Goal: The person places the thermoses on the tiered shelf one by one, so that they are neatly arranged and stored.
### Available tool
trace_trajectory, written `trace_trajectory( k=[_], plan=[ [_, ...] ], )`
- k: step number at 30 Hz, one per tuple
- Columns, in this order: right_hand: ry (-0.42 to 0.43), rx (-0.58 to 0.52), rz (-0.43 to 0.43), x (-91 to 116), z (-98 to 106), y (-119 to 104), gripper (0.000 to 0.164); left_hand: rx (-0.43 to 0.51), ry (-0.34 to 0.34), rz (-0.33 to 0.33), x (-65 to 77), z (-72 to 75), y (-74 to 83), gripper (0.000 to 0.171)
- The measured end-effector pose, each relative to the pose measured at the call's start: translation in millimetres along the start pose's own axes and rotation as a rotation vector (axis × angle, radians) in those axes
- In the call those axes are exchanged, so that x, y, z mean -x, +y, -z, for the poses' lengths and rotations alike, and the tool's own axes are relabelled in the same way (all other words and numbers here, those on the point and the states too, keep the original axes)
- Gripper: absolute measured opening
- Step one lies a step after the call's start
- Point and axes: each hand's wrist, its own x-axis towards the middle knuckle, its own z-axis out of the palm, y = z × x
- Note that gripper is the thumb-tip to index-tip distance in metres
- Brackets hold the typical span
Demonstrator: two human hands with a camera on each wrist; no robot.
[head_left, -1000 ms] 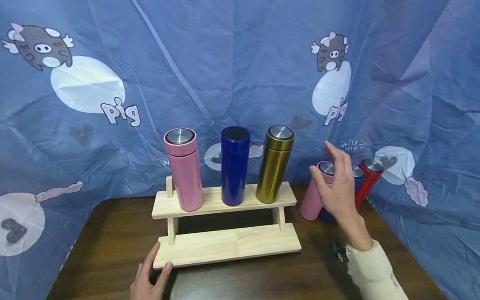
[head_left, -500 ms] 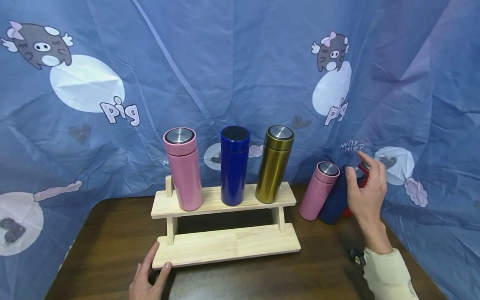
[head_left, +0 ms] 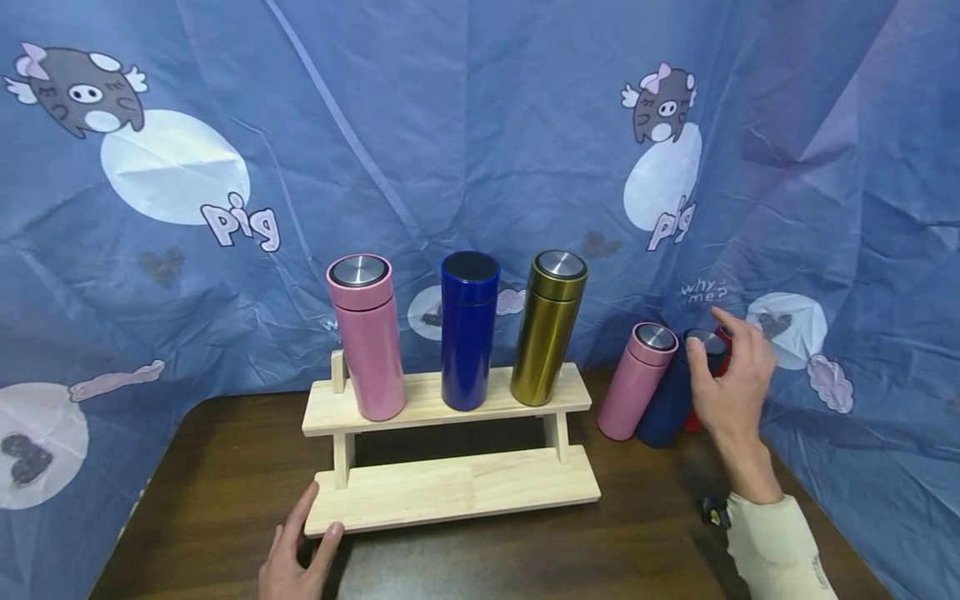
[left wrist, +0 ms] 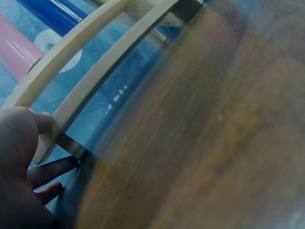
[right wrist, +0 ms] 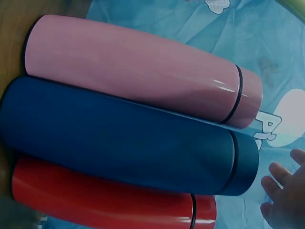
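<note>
In the head view my left hand (head_left: 294,550) holds the left front corner of a two-tier wooden stand (head_left: 450,496), thumb at the front edge. The left wrist view shows that thumb against the board's end (left wrist: 47,136). My right hand (head_left: 738,379), fingers spread and bent, hovers by the tops of a dark blue thermos bottle (head_left: 666,408) and a red thermos bottle (head_left: 695,421), covering part of both. Nothing lies between its fingers in the right wrist view. A pink thermos bottle (head_left: 636,392) stands just left of the dark blue one.
On the upper tier stand another pink bottle (head_left: 372,358), a shiny blue bottle (head_left: 468,350) and a gold bottle (head_left: 546,342). The brown table (head_left: 225,467) backs onto a blue cloth (head_left: 465,125) printed with pigs, which also runs along the right side.
My right hand has moved right, from over the pink bottle at the right to the dark blue and red ones. The left hand stays on the stand.
</note>
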Motion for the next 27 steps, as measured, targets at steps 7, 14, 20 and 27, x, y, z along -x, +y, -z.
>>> trace_trajectory(
  k=[7, 14, 20, 27],
  plan=[
    [-0.095, 0.065, 0.047, 1, -12, -3, 0.061, 0.010, -0.007, 0.005, -0.9, 1.5, -1.3, 0.075],
    [-0.191, 0.143, 0.087, 7, -22, -3, 0.065, 0.026, 0.012, -0.023, -0.1, -0.3, -4.1, 0.073],
    [-0.240, 0.191, 0.126, 10, -27, -2, 0.067, 0.017, 0.008, -0.019, -0.5, -0.5, -4.5, 0.073],
    [-0.302, 0.244, 0.179, 13, -29, 1, 0.067, 0.003, -0.014, 0.006, -1.0, 0.4, -2.6, 0.075]
  ],
)
